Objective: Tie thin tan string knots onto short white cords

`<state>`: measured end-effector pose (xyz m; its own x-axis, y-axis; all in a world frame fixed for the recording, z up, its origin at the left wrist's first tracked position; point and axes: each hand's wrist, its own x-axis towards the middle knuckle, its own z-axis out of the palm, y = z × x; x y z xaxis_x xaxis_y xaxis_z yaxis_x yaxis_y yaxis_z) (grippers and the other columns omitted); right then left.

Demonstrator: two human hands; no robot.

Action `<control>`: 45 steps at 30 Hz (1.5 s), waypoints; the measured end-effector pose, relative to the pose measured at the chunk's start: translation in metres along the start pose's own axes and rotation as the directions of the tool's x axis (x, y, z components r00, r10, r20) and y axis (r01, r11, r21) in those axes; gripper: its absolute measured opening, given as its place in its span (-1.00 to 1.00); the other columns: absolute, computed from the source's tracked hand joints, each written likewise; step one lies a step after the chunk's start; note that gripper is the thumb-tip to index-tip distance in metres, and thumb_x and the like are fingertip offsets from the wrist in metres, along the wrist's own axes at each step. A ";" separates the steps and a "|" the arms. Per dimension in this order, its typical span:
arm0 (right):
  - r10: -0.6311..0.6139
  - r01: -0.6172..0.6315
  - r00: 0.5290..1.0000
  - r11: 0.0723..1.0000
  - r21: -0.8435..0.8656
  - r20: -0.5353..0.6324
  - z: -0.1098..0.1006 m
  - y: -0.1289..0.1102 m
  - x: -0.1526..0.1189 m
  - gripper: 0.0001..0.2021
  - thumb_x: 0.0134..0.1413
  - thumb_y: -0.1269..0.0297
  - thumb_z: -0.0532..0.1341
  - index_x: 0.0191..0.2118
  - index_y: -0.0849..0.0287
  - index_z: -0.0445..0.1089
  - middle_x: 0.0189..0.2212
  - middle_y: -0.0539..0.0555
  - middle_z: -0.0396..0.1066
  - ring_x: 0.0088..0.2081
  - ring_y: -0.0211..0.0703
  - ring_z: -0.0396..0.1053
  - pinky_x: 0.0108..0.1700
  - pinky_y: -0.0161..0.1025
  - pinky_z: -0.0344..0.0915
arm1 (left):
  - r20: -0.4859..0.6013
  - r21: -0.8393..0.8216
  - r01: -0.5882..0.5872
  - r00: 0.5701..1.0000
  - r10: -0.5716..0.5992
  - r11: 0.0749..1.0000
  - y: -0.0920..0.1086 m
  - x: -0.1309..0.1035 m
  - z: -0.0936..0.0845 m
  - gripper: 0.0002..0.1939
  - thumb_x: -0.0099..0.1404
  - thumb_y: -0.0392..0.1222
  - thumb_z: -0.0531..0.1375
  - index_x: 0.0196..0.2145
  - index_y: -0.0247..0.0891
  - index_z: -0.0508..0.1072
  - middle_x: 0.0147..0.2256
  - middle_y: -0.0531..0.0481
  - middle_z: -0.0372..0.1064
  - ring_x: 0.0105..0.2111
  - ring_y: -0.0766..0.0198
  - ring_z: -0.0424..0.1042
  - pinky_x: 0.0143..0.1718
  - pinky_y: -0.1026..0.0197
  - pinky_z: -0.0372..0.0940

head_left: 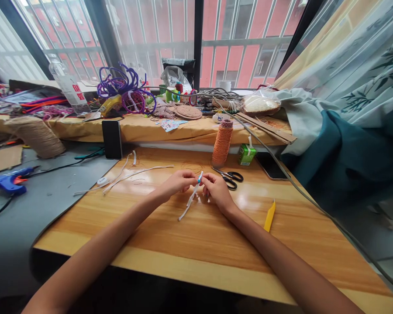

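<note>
wooden desk (170, 244) below barred windows (249, 42)
from afar i see left hand (183, 181) and right hand (218, 190) together, pinching white cord (190, 201) near scissors (232, 178).

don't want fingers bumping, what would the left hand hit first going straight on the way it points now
Past the white strip it holds, the left hand would likely meet the right hand first; the two look very close together, though depth is unclear from this single view.
</note>
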<state>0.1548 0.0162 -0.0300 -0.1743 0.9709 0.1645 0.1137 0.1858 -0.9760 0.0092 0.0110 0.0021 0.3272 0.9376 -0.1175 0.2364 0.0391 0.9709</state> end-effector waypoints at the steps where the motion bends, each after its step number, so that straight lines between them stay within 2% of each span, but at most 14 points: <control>1: -0.004 0.004 1.000 1.000 0.000 -0.006 0.000 0.000 0.000 -0.84 -0.13 0.23 0.09 -0.52 0.21 0.30 -0.66 -0.06 0.27 -0.72 -0.39 0.14 -0.67 -0.40 0.05 | -0.001 -0.047 0.001 1.000 -0.001 0.999 0.000 0.000 -0.001 -0.82 -0.02 -0.13 0.13 -0.53 -0.32 0.33 -0.71 0.16 0.06 -0.70 0.51 -0.01 -0.68 0.39 -0.12; 4: -0.008 0.009 0.999 0.999 0.032 -0.045 -0.001 0.001 0.000 -0.82 -0.12 0.19 0.09 -0.49 0.20 0.28 -0.65 -0.06 0.27 -0.73 -0.39 0.14 -0.69 -0.40 0.03 | 0.012 -0.147 0.003 1.000 -0.002 0.989 0.000 0.001 -0.003 -0.82 -0.01 -0.14 0.13 -0.55 -0.34 0.31 -0.65 0.11 0.16 -0.73 0.55 -0.05 -0.70 0.39 -0.19; 9: 0.065 -0.043 0.993 0.975 0.218 -0.096 -0.002 0.000 0.002 -0.82 -0.12 0.17 0.08 -0.48 0.19 0.20 -0.73 -0.10 0.23 -0.75 -0.40 0.13 -0.71 -0.42 -0.01 | 0.144 -0.130 0.100 0.986 -0.081 0.987 0.000 0.001 -0.005 -0.75 -0.06 -0.13 0.18 -0.41 -0.35 0.38 -0.60 0.06 0.25 -0.72 0.56 -0.05 -0.71 0.39 -0.23; 13: 0.089 -0.045 0.990 0.931 0.363 -0.106 -0.003 -0.002 0.003 -0.83 -0.14 0.19 0.08 -0.45 0.17 0.13 -0.60 -0.06 0.33 -0.73 -0.40 0.19 -0.69 -0.43 0.04 | 0.129 -0.120 0.079 0.990 -0.063 0.990 0.002 0.000 -0.006 -0.69 -0.01 -0.07 0.14 -0.38 -0.37 0.41 -0.62 0.04 0.26 -0.74 0.56 -0.11 -0.71 0.37 -0.26; 18: 0.115 -0.043 0.984 0.896 0.442 -0.137 -0.005 -0.004 0.004 -0.85 -0.13 0.23 0.07 -0.42 0.16 0.10 -0.58 -0.06 0.34 -0.72 -0.40 0.20 -0.67 -0.42 0.06 | 0.093 -0.067 0.071 0.994 -0.065 0.995 0.006 -0.003 -0.008 -0.73 0.02 -0.06 0.10 -0.44 -0.34 0.42 -0.75 0.12 0.10 -0.75 0.52 -0.08 -0.70 0.36 -0.24; 22: 0.134 -0.052 0.980 0.886 0.461 -0.147 -0.005 -0.005 0.004 -0.82 -0.15 0.23 0.12 -0.39 0.17 0.14 -0.57 -0.05 0.35 -0.67 -0.39 0.24 -0.64 -0.43 0.09 | 0.098 -0.013 0.053 0.994 -0.052 0.999 0.005 -0.003 -0.008 -0.73 0.01 -0.07 0.11 -0.45 -0.35 0.42 -0.69 0.09 0.17 -0.73 0.52 -0.06 -0.70 0.36 -0.24; 24: 0.127 -0.064 0.985 0.898 0.435 -0.118 -0.005 -0.006 0.004 -0.83 -0.17 0.23 0.13 -0.41 0.19 0.20 -0.58 -0.04 0.34 -0.65 -0.39 0.25 -0.62 -0.43 0.11 | 0.076 0.011 0.043 0.996 -0.044 0.999 0.004 -0.002 -0.007 -0.73 0.00 -0.07 0.11 -0.45 -0.35 0.42 -0.70 0.12 0.11 -0.73 0.52 -0.09 -0.70 0.36 -0.25; 27: 0.078 -0.065 0.997 0.942 0.330 -0.026 -0.004 -0.005 0.004 -0.84 -0.16 0.22 0.12 -0.49 0.23 0.27 -0.62 -0.04 0.30 -0.65 -0.39 0.24 -0.62 -0.43 0.10 | 0.039 0.051 0.030 0.999 -0.032 0.998 0.003 -0.001 -0.006 -0.72 0.02 -0.05 0.10 -0.48 -0.34 0.42 -0.77 0.19 -0.09 -0.73 0.51 -0.15 -0.69 0.36 -0.25; 29: 0.048 -0.051 0.999 0.965 0.256 0.019 -0.003 -0.004 0.004 -0.84 -0.14 0.23 0.10 -0.52 0.24 0.28 -0.67 -0.05 0.28 -0.66 -0.38 0.22 -0.63 -0.42 0.09 | 0.015 0.107 0.027 0.999 -0.029 0.994 0.003 0.000 -0.005 -0.71 0.04 -0.03 0.08 -0.52 -0.34 0.40 -0.77 0.19 -0.12 -0.73 0.51 -0.15 -0.69 0.37 -0.23; 32: 0.041 -0.052 0.997 0.980 0.189 0.060 -0.001 -0.003 0.003 -0.84 -0.12 0.25 0.07 -0.54 0.23 0.26 -0.68 -0.06 0.27 -0.69 -0.38 0.20 -0.66 -0.42 0.07 | -0.058 0.192 -0.006 0.998 0.018 0.981 0.003 0.000 -0.005 -0.70 0.04 -0.01 0.07 -0.56 -0.34 0.38 -0.72 0.17 -0.02 -0.70 0.51 -0.08 -0.68 0.37 -0.16; 35: 0.034 -0.042 0.996 0.994 0.101 0.085 0.000 -0.003 0.002 -0.81 -0.08 0.24 0.04 -0.57 0.22 0.24 -0.70 -0.07 0.25 -0.73 -0.40 0.15 -0.70 -0.43 0.04 | -0.129 0.217 -0.079 0.986 0.109 0.973 0.002 0.001 -0.004 -0.71 0.05 0.00 0.08 -0.49 -0.33 0.36 -0.63 0.14 0.11 -0.66 0.50 0.00 -0.65 0.39 -0.08; 38: 0.006 -0.006 0.997 1.000 0.000 0.083 0.001 -0.005 -0.001 -0.76 -0.06 0.22 0.03 -0.63 0.22 0.20 -0.74 -0.08 0.21 -0.75 -0.42 0.11 -0.71 -0.44 0.03 | -0.116 0.228 -0.173 0.972 0.203 0.958 0.001 0.000 -0.002 -0.71 0.03 -0.01 0.11 -0.41 -0.32 0.34 -0.50 0.09 0.23 -0.57 0.46 0.14 -0.58 0.38 0.03; 41: -0.022 0.027 0.996 0.997 -0.066 0.081 0.001 -0.008 -0.002 -0.72 -0.04 0.22 0.02 -0.66 0.22 0.16 -0.77 -0.09 0.15 -0.76 -0.42 0.09 -0.70 -0.44 0.01 | -0.110 0.220 -0.252 0.953 0.281 0.942 0.000 -0.001 0.000 -0.72 0.02 -0.04 0.14 -0.38 -0.32 0.32 -0.45 0.05 0.26 -0.47 0.40 0.23 -0.48 0.36 0.10; 45: -0.032 0.045 0.992 0.994 -0.104 0.120 0.002 -0.010 -0.003 -0.73 -0.03 0.23 0.01 -0.65 0.21 0.16 -0.76 -0.10 0.13 -0.75 -0.42 0.09 -0.70 -0.44 0.02 | -0.111 0.188 -0.264 0.951 0.287 0.946 -0.002 0.000 0.001 -0.72 0.02 -0.09 0.14 -0.33 -0.32 0.31 -0.46 0.05 0.25 -0.48 0.41 0.23 -0.49 0.36 0.10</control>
<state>0.1526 0.0108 -0.0212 -0.2936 0.9393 0.1777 0.2073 0.2440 -0.9474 0.0095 0.0103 0.0002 0.2780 0.9415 0.1905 0.3095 -0.2755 0.9101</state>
